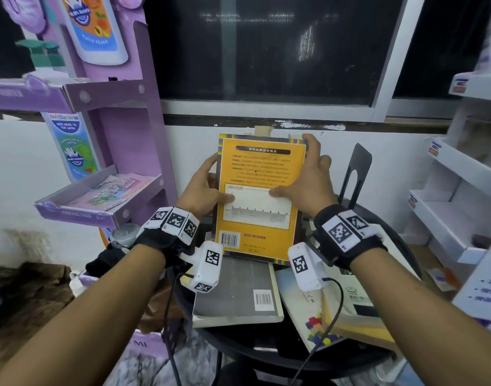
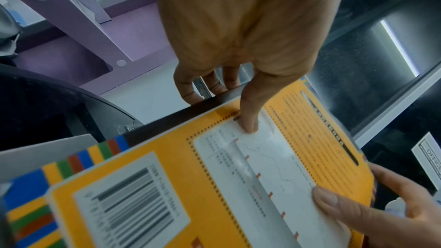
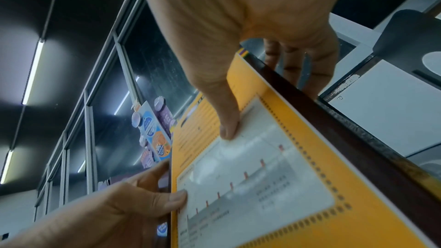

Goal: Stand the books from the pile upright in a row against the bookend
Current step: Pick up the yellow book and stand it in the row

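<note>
I hold a small stack of books tilted up above the pile, the orange back cover [image 1: 261, 168] with its barcode facing me. A book with a striped border and a dark brown one lie behind it. My left hand [image 1: 210, 182] grips the left edge, thumb [image 2: 250, 116] on the cover and fingers behind. My right hand [image 1: 305, 174] grips the right edge the same way, thumb [image 3: 229, 125] pressed on the white panel. The black metal bookend [image 1: 360, 165] stands just right of my right hand. Below, a grey book [image 1: 233, 291] and a white book [image 1: 302, 310] lie flat.
The books lie on a round black table [image 1: 266, 355]. A purple cardboard display rack [image 1: 113, 135] stands close on the left and white shelves [image 1: 456, 190] on the right. A wall and dark window are right behind. Wrist cables hang over the table's front.
</note>
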Tool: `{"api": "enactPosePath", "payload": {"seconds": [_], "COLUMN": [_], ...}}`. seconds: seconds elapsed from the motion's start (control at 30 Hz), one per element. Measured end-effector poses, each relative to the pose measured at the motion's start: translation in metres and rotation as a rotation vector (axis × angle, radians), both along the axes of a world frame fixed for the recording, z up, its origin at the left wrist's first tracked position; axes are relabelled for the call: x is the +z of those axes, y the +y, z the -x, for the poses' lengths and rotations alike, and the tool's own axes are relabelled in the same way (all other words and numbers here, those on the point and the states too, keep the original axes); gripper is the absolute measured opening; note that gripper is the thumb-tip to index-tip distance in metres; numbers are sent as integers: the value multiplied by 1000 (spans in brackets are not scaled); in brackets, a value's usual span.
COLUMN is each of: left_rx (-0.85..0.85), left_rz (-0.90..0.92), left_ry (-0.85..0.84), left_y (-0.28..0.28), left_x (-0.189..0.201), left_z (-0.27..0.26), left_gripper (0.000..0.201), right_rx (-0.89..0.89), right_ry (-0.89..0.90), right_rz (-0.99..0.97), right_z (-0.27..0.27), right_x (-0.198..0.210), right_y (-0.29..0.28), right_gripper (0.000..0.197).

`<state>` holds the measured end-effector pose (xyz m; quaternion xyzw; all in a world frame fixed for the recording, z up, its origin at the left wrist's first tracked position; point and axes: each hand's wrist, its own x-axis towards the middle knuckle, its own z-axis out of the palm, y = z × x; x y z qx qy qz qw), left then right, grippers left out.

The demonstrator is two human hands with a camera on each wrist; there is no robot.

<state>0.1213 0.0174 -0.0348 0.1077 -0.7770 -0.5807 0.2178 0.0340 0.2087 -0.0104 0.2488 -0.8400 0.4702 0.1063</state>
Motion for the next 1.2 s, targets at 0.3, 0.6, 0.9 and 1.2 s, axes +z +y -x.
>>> {"api": "enactPosePath", "payload": {"seconds": [0.3,0.6,0.9,1.2], "left_rx": [23,40,-37,-95], "left_rz": [-182,-325,-330,-210], "left_ry": [129,219,228,177], "left_y": [3,14,3,-7], "left_x": [-12,-6,-11,-12], "left_z": [10,19,19,14], "left_gripper": [76,44,36,31], "right_rx": [15,88,199,250], "right_ry": [148,88,60,24], "right_rz": [94,221,58,-186], "right_z": [-10,-12,-18,-43], "right_x": [-15,-9,27,64], "right_y": [0,5,12,-2], "right_gripper": [117,73,36,47]}}
